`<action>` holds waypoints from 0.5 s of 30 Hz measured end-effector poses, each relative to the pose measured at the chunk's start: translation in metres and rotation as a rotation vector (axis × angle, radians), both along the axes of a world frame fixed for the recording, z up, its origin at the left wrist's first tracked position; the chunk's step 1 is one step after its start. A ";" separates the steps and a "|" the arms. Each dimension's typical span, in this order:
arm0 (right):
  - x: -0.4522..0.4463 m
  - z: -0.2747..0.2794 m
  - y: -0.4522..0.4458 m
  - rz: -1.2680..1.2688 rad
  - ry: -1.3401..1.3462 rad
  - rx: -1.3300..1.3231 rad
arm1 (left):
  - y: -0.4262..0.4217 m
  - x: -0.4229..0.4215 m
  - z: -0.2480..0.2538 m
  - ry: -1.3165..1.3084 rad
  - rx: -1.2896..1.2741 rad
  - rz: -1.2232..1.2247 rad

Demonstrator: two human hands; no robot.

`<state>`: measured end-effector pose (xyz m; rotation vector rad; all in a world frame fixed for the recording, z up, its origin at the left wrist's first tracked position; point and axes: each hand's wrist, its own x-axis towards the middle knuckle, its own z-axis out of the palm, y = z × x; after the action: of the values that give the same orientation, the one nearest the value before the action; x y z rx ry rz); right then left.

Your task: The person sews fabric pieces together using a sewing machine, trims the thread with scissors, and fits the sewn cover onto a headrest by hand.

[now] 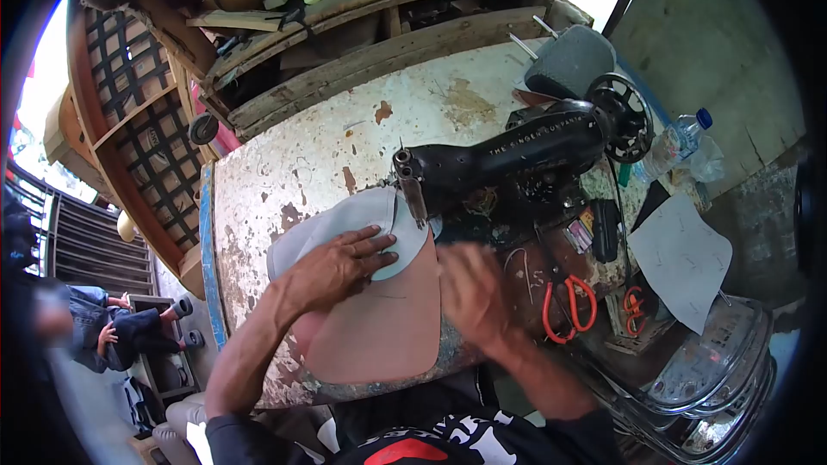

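A black sewing machine point(508, 146) stands on the worn white table point(250, 189), its needle end over the fabric. Under that end lie a grey fabric piece point(301, 237) and a tan piece point(379, 349), partly overlapping. My left hand point(345, 263) rests flat on the grey piece with its fingers spread, left of the needle area. At the tan piece's right edge is my right hand point(469, 288), blurred by motion; its fingers are too smeared to read.
Orange-handled scissors point(568, 306) lie right of my right hand. A water bottle point(676, 146) and a pale cut piece point(685, 254) are at the right. Behind the table stands a wooden shelf point(345, 60) with scraps. A person point(112, 327) sits at the far left.
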<state>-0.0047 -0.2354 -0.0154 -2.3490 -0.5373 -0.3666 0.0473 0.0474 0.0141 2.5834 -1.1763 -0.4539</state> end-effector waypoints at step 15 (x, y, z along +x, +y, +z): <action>-0.059 -0.015 0.035 0.145 0.018 -0.099 | -0.010 0.000 0.011 -0.631 0.440 -0.278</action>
<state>-0.0633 -0.2004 -0.0306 -2.3881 -0.7276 -0.2570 0.0473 0.0377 0.0253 3.0690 -1.8277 0.0904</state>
